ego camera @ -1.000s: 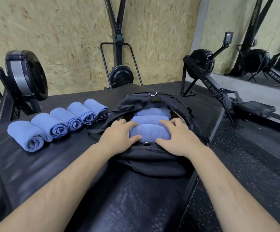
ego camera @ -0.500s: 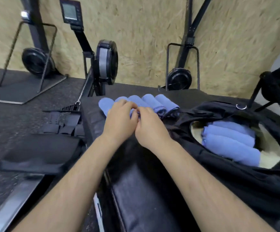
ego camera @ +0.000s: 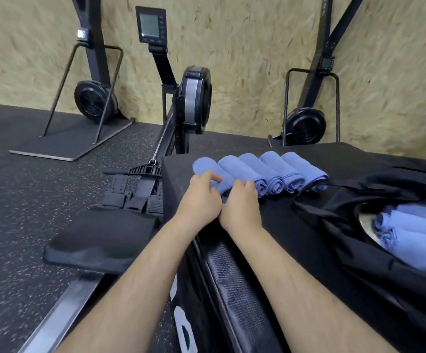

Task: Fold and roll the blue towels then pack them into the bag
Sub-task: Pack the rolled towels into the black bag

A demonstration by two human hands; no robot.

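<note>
- Five rolled blue towels lie side by side on the black box (ego camera: 283, 225), touching one another in a row that runs toward the bag (ego camera: 359, 194).
- Both hands are on the end towel (ego camera: 206, 166), the roll farthest from the bag, close to the box's left edge.
- The left hand (ego camera: 201, 200) has its fingers curled over the top of this roll near its front end, with one fingertip (ego camera: 215, 177) lifted slightly.
- The right hand (ego camera: 242, 205) sits against the left, knuckles up. Its fingers bend down over the same front end, just beside the second towel (ego camera: 242, 169).
- The thumbs are hidden, so how far the hold goes under the roll cannot be told.
- The other three rolls (ego camera: 283, 166) lie untouched, and the last one rests against the bag's dark fabric.
- The bag lies open on the right side of the box, with packed towels (ego camera: 420, 240) stacked lengthwise inside; three show.
- A rower (ego camera: 194, 98) with a monitor (ego camera: 152, 25) stands beyond the box, its seat (ego camera: 100, 240) to the left of the forearms, on a speckled floor (ego camera: 16, 200).
</note>
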